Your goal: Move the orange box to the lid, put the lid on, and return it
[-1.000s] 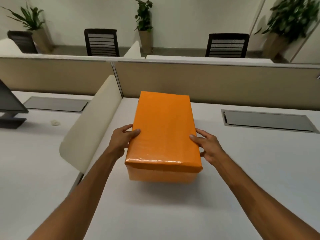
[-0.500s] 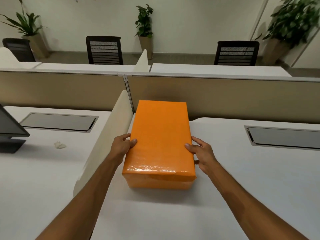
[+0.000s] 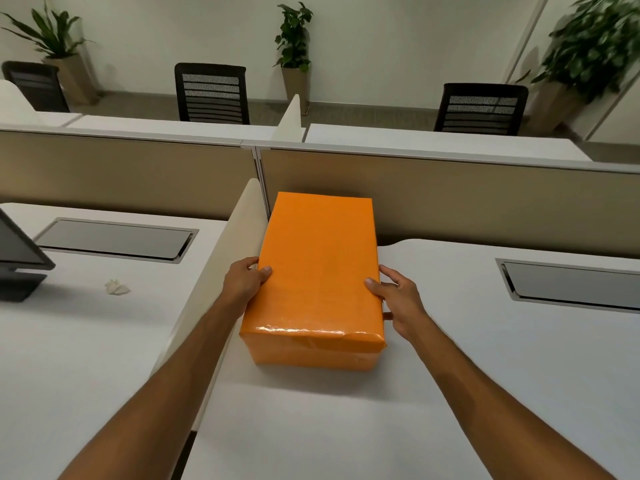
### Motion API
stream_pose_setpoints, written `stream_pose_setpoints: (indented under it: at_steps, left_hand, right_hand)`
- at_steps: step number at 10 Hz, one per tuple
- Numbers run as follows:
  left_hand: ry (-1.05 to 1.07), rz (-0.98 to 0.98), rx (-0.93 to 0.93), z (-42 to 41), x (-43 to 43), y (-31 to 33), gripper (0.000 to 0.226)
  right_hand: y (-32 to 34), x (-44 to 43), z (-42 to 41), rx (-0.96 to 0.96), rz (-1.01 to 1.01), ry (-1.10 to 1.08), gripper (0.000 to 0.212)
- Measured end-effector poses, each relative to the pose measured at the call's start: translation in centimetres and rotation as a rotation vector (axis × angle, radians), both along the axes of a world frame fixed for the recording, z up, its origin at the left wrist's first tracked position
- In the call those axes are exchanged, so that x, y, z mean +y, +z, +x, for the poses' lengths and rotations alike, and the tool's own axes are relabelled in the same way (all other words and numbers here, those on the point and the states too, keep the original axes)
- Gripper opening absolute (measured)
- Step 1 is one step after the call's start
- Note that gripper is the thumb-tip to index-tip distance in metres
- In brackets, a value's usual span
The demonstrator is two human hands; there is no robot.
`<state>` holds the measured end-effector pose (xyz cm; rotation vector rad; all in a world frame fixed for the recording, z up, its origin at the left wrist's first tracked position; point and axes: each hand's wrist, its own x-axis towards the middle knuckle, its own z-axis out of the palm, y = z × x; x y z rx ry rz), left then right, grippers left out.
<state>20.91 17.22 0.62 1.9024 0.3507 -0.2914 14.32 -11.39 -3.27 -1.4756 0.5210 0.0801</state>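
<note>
The orange box point(image 3: 318, 268) stands on the white desk point(image 3: 485, 375) with its orange lid fitted on top, long side pointing away from me. It lies close to the cream side divider, its far end near the beige back partition. My left hand point(image 3: 244, 280) grips the box's left edge, thumb on the lid. My right hand point(image 3: 394, 299) grips the right edge, thumb on top and fingers down the side.
A cream divider panel point(image 3: 221, 271) rises just left of the box. The beige partition point(image 3: 450, 202) closes off the back. A cable hatch point(image 3: 571, 284) is set in the desk at right. On the left desk are a monitor point(image 3: 17, 258), another hatch point(image 3: 114, 239) and a crumpled paper point(image 3: 117, 287).
Both hands have slid the closed box away from me and slightly left, toward the back partition and the divider. The view has tilted up a little.
</note>
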Motion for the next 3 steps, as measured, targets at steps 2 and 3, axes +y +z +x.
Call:
stream_pose_setpoints:
  at_steps: [2,3]
  left_hand:
    - [-0.091,0.323,-0.159,-1.7,-0.6,0.6,0.062]
    - [-0.152,0.436,-0.298,-3.1,-1.8,1.2,0.061]
  right_hand:
    - [1.1,-0.4,-0.5,-0.015,-0.151,0.001,0.061]
    - [2.1,-1.1,-1.5,-0.036,-0.268,0.02,0.057]
